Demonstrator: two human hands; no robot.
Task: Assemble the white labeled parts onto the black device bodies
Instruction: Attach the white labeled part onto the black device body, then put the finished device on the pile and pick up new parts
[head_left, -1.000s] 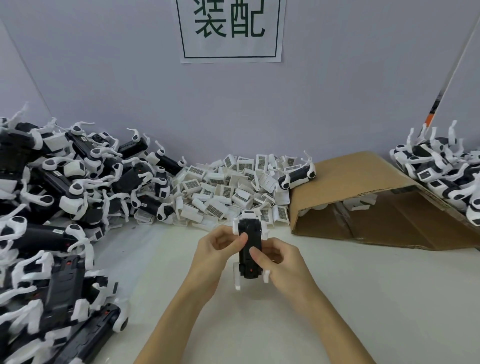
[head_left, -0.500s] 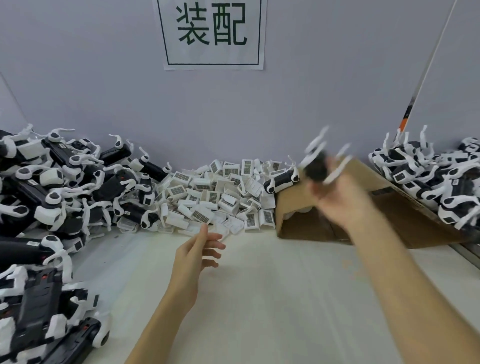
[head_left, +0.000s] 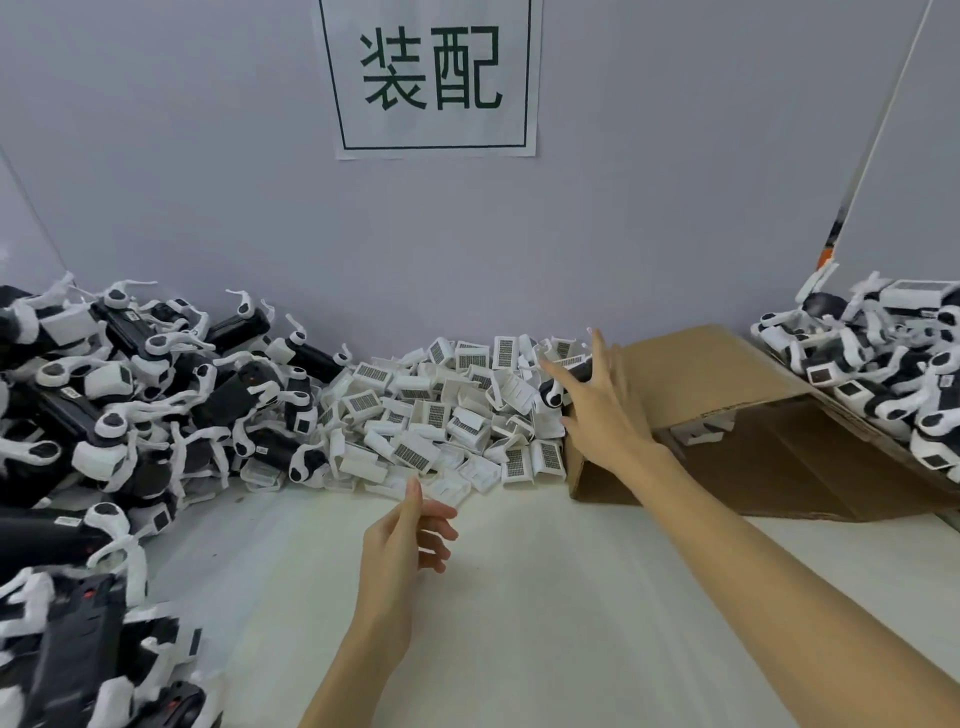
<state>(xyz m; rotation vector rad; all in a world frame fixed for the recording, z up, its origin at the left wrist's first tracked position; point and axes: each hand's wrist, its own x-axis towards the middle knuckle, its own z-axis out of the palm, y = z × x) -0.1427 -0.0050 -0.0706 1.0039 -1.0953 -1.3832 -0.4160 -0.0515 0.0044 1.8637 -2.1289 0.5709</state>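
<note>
1. Pale desk (head_left: 545, 597) against a lilac wall: white labeled parts (head_left: 441, 415) heaped at the rear centre, black device bodies (head_left: 130, 395) piled left.
2. Your left hand (head_left: 402, 535) hovers, fingers loosely spread, holding nothing.
3. Your right hand (head_left: 602, 405) reaches beside the cardboard box (head_left: 727, 374), fingers spread.

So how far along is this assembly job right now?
Done: a heap of assembled units at far right. In hand: nothing; the left hand and right hand are open. Left: a big pile of black bodies and many white labeled parts.
</note>
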